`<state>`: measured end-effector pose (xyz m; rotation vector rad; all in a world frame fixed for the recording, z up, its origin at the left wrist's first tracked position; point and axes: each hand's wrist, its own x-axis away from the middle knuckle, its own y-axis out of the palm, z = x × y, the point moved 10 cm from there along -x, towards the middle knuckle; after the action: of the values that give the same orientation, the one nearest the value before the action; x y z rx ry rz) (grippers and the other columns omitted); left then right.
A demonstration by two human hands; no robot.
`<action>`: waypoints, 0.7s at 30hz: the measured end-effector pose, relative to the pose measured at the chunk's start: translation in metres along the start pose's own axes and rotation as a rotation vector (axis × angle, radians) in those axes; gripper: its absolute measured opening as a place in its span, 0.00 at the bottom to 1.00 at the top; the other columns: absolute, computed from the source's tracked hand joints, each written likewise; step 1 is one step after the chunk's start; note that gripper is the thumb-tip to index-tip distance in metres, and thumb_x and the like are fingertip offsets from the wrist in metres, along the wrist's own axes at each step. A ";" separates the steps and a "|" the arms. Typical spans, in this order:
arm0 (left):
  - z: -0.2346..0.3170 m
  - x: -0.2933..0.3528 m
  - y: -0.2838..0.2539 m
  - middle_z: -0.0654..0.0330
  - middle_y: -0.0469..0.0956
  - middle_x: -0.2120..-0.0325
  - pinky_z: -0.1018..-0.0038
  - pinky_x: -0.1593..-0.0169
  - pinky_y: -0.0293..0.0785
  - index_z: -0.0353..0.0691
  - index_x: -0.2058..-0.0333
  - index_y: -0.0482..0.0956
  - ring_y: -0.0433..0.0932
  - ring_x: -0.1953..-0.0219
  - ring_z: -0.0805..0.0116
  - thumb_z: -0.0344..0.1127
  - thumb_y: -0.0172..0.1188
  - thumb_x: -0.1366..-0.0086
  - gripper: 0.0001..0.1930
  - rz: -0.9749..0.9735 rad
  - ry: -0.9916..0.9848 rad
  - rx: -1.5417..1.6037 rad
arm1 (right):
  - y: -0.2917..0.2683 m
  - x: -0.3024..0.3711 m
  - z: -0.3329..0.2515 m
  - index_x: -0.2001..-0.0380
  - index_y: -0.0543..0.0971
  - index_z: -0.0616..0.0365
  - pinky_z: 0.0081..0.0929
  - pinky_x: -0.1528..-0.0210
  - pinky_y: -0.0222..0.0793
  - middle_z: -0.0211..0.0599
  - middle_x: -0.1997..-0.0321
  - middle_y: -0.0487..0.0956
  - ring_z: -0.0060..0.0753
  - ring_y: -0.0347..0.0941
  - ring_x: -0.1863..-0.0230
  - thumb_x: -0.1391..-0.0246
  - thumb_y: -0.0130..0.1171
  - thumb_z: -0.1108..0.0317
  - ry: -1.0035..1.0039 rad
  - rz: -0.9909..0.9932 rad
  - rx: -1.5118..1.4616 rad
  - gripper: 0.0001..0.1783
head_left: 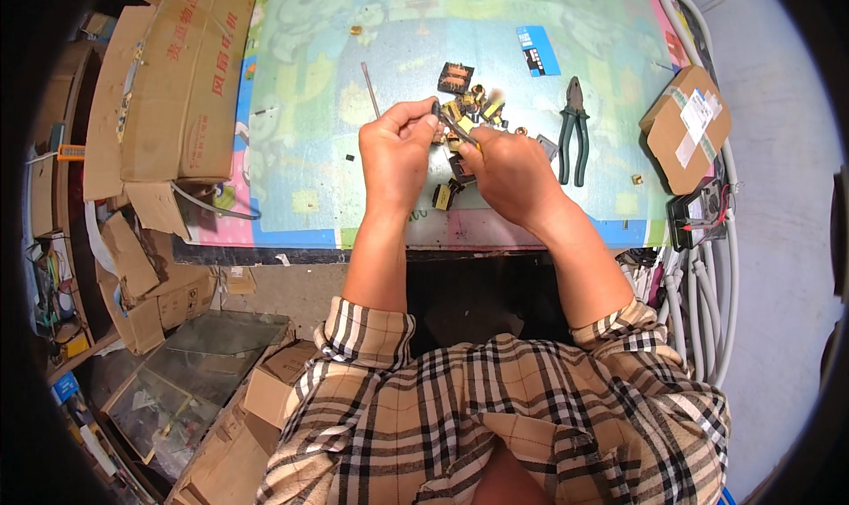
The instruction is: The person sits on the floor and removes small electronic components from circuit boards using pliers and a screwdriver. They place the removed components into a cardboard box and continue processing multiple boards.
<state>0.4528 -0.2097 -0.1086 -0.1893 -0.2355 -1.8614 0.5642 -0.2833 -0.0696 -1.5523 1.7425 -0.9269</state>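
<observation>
My left hand [396,156] is closed, thumb and forefinger pinching a small dark part [435,108]. My right hand [511,171] is wrapped round a slim dark metal tool [457,132], whose tip reaches toward that part; its grip is mostly covered by my fingers. Just beyond both hands lies a pile of small copper coils and yellow-and-black transformers [483,109]. A larger black transformer with copper windings [455,78] sits at the pile's far side. Another yellow-and-black transformer [443,195] lies between my wrists. A thin metal rod [369,87] runs toward my left hand, its near end hidden.
Green-handled pliers [575,138] lie right of the pile, a blue card [539,51] beyond. At the right edge are a taped cardboard piece [685,129] and a multimeter [704,208]. A large cardboard box [177,89] stands along the left edge of the patterned table mat [305,133].
</observation>
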 end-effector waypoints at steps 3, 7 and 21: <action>-0.002 -0.001 0.000 0.58 0.80 0.71 0.81 0.64 0.73 0.27 0.59 0.79 0.77 0.70 0.76 0.21 0.56 0.40 0.10 -0.001 -0.018 -0.009 | -0.005 0.001 -0.004 0.75 0.74 0.63 0.44 0.73 0.70 0.51 0.81 0.76 0.54 0.75 0.78 0.43 0.53 0.63 -0.016 0.059 0.015 0.13; -0.002 0.000 0.000 0.58 0.80 0.72 0.81 0.64 0.73 0.27 0.59 0.79 0.77 0.71 0.75 0.21 0.56 0.40 0.10 0.001 -0.017 -0.022 | -0.002 0.000 -0.001 0.77 0.74 0.61 0.44 0.76 0.69 0.49 0.84 0.75 0.53 0.74 0.81 0.44 0.54 0.62 -0.005 0.051 0.005 0.14; 0.000 0.000 -0.003 0.57 0.80 0.71 0.78 0.63 0.75 0.27 0.58 0.78 0.78 0.72 0.72 0.23 0.57 0.40 0.11 -0.191 -0.132 0.236 | 0.019 0.000 0.011 0.80 0.74 0.62 0.26 0.79 0.62 0.32 0.86 0.72 0.22 0.65 0.85 0.40 0.49 0.61 0.192 -0.212 -0.675 0.19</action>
<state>0.4499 -0.2089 -0.1084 -0.1299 -0.5780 -1.9938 0.5630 -0.2827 -0.0913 -2.1610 2.2028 -0.6204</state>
